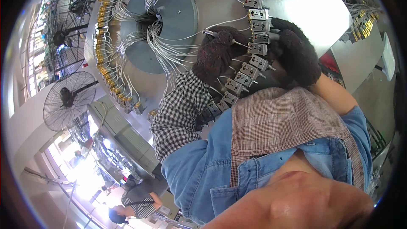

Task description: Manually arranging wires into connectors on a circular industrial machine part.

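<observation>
A curved row of small silver metal blocks [257, 48] with round holes and side studs runs down the near side of a round metal table. My left hand [215, 55], in a dark knitted glove, is closed around a thin metal rod [241, 43], whose tip points at one block's left side. A short metal piece [209, 32] shows at the glove's upper left. At the right side of the same blocks, my right hand [296, 53], also gloved, has its fingers bent in. A grey cylindrical piece [274, 37] shows at its fingertips; the grip itself is hidden.
Bundles of white wires [167, 53] fan out from the hole of a grey central disc [182, 12]. Gold-coloured fittings [101, 44] line the table's far left edge. Wired parts [362, 23] sit at right. A fan [68, 97] and another person [135, 203] are at left.
</observation>
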`<state>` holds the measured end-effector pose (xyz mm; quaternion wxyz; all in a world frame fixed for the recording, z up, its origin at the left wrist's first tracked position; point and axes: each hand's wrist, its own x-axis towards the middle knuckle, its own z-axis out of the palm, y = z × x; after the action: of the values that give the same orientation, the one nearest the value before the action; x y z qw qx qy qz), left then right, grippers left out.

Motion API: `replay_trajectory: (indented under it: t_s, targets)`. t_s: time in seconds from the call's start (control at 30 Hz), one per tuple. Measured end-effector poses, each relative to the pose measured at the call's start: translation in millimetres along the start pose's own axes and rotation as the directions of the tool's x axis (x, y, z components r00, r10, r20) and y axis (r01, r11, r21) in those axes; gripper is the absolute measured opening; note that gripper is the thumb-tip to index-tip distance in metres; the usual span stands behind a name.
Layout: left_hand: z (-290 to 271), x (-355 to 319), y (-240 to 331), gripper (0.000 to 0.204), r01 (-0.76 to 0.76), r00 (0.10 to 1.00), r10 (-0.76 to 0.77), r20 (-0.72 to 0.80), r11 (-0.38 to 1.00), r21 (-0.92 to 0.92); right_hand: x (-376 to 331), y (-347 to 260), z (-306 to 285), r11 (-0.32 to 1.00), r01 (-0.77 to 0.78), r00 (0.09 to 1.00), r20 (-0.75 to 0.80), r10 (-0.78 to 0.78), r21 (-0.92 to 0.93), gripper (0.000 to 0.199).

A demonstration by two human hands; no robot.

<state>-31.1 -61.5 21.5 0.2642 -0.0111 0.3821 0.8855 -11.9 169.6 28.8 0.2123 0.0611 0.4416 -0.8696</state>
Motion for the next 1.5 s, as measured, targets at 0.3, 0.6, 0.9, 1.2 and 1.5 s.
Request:
replay_trajectory:
  t_s: [0.3,0.6,0.9,1.2,1.5]
  targets:
    - [18,48,5,0.036,-0.059,0.996,0.066,-0.061,0.992,0.112,59,-33,-28,0.978,0.1,0.995,0.017,-0.098,-0.184,0.034]
    - [78,181,59,0.025,-0.259,0.964,0.256,-0.071,0.965,-0.046,165,-177,-30,0.993,0.097,0.995,0.011,-0.098,0.069,0.035]
    - [105,198,80,0.035,-0.111,0.967,0.113,-0.226,0.994,0.021,153,-196,-13,0.873,0.368,0.894,-0.137,-0.427,-0.32,0.031]
    - [64,158,75,0.026,-0.085,0.988,0.052,-0.143,0.968,-0.237,114,-196,-36,0.79,0.134,0.94,-0.176,-0.293,-0.598,0.04]
    - [49,152,62,0.027,-0.088,0.989,0.074,-0.13,0.991,-0.101,131,-151,-2,0.767,0.431,0.899,0.157,-0.408,-0.476,0.039]
